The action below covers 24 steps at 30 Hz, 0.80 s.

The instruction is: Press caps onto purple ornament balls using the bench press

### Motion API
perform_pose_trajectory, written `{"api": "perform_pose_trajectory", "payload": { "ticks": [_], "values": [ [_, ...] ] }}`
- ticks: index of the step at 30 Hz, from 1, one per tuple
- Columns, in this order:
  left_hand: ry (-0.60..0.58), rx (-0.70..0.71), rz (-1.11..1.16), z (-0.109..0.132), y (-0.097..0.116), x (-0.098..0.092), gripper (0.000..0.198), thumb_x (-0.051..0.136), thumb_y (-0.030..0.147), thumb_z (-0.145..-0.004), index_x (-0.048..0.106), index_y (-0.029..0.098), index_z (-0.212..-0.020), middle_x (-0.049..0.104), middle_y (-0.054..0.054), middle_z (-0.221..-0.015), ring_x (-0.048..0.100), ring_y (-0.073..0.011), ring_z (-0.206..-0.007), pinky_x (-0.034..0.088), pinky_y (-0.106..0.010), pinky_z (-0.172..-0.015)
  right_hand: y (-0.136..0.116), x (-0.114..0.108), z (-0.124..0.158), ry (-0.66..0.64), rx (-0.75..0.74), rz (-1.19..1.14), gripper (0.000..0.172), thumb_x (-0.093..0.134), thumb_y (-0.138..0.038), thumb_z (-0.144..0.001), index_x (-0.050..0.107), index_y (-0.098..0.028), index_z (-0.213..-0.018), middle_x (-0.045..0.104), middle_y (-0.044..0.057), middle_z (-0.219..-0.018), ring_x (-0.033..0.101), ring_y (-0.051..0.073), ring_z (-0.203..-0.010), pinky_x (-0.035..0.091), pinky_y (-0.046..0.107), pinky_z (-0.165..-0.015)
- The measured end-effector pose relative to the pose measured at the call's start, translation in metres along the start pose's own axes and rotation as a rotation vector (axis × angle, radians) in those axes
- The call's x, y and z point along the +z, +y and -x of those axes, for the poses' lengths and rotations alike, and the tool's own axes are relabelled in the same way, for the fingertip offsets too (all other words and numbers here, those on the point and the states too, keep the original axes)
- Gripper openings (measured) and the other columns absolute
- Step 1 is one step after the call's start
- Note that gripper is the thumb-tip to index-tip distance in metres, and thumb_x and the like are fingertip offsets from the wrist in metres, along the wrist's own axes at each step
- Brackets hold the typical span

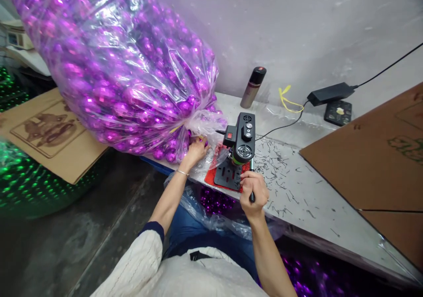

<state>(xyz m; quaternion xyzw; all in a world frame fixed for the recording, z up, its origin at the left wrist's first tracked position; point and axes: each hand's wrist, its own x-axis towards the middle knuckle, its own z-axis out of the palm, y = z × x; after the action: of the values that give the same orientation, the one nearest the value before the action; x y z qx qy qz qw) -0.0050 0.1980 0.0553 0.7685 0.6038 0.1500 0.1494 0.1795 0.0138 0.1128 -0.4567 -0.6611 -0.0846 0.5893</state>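
Note:
A large clear plastic bag (132, 68) full of shiny purple balls leans over the left part of the bench. My left hand (197, 149) is at the gathered mouth of this bag, its fingers curled around a purple ball (205, 142). My right hand (254, 193) is closed on the black-handled lever (252, 197) of a small black bench machine (245, 134). The machine has round vents, buttons and a red switch, and its slotted black base plate (225, 176) rests on a red mat (210, 176).
Small dark wire bits (277, 173) litter the bench right of the machine. Behind it stand a spray can (254, 87), a yellow tie (291, 103) and a power adapter (331, 94) with its cable. Cardboard (373, 156) rises at right; another printed cardboard piece (49, 131) lies at left over green balls.

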Motion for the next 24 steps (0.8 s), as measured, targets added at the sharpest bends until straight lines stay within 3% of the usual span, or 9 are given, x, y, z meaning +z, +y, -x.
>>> {"api": "perform_pose_trajectory", "payload": {
  "ticks": [3,6,10,14,18,21,24],
  "values": [
    [0.026,0.132,-0.002,0.017,0.000,0.009,0.052,0.049,0.023,-0.100,0.046,0.015,-0.152,0.057,-0.024,-0.141,0.064,-0.0344,-0.122,0.052,-0.048,-0.101,0.000,0.000,0.000,-0.007,-0.004,0.004,0.023,0.048,-0.004,-0.092,0.054,-0.023,-0.079,0.062,0.000,-0.075,0.065,0.014,-0.074,0.049,0.028,-0.065],
    [0.116,0.227,0.060,0.029,-0.004,0.014,0.059,0.057,0.019,-0.095,0.043,0.014,-0.153,0.058,-0.023,-0.139,0.060,-0.0343,-0.125,0.048,-0.051,-0.108,0.000,-0.001,0.000,-0.005,0.009,0.008,0.023,0.048,-0.005,-0.093,0.055,-0.023,-0.079,0.064,0.001,-0.076,0.065,0.015,-0.073,0.049,0.029,-0.066],
    [0.176,0.169,0.185,0.040,-0.006,0.016,0.057,0.070,0.029,-0.091,0.051,0.013,-0.143,0.062,-0.021,-0.130,0.062,-0.0345,-0.122,0.049,-0.050,-0.108,0.000,-0.001,0.000,-0.011,0.011,0.009,0.023,0.048,-0.006,-0.093,0.056,-0.023,-0.080,0.064,0.000,-0.076,0.065,0.015,-0.073,0.050,0.029,-0.066],
    [0.108,0.077,0.339,0.047,0.002,0.015,0.049,0.068,0.033,-0.093,0.056,0.017,-0.138,0.064,-0.019,-0.130,0.066,-0.0328,-0.121,0.055,-0.047,-0.103,0.001,-0.001,0.002,-0.009,0.014,0.005,0.022,0.048,-0.006,-0.093,0.058,-0.023,-0.081,0.065,0.001,-0.077,0.066,0.016,-0.073,0.050,0.030,-0.067],
    [0.074,-0.086,0.835,0.049,0.008,0.012,0.053,0.073,0.038,-0.089,0.058,0.017,-0.135,0.067,-0.016,-0.132,0.068,-0.0297,-0.121,0.058,-0.044,-0.101,0.002,-0.001,0.003,-0.011,0.022,0.005,0.021,0.049,-0.008,-0.093,0.058,-0.023,-0.081,0.067,0.001,-0.078,0.066,0.016,-0.073,0.050,0.031,-0.066],
    [-0.022,-0.199,1.259,0.053,0.010,0.008,0.056,0.069,0.041,-0.091,0.054,0.022,-0.142,0.067,-0.013,-0.135,0.072,-0.0253,-0.112,0.063,-0.042,-0.093,0.002,-0.001,0.003,-0.005,0.014,0.010,0.022,0.048,-0.008,-0.093,0.057,-0.023,-0.080,0.066,0.001,-0.077,0.066,0.016,-0.073,0.050,0.030,-0.065],
    [-0.082,-0.201,1.431,0.067,0.012,0.002,0.052,0.065,0.041,-0.094,0.054,0.025,-0.143,0.070,-0.010,-0.133,0.074,-0.0220,-0.109,0.063,-0.041,-0.095,0.001,-0.001,0.001,-0.004,0.006,0.022,0.022,0.048,-0.007,-0.093,0.056,-0.023,-0.080,0.065,0.001,-0.076,0.065,0.015,-0.072,0.050,0.029,-0.064]
  ]
}}
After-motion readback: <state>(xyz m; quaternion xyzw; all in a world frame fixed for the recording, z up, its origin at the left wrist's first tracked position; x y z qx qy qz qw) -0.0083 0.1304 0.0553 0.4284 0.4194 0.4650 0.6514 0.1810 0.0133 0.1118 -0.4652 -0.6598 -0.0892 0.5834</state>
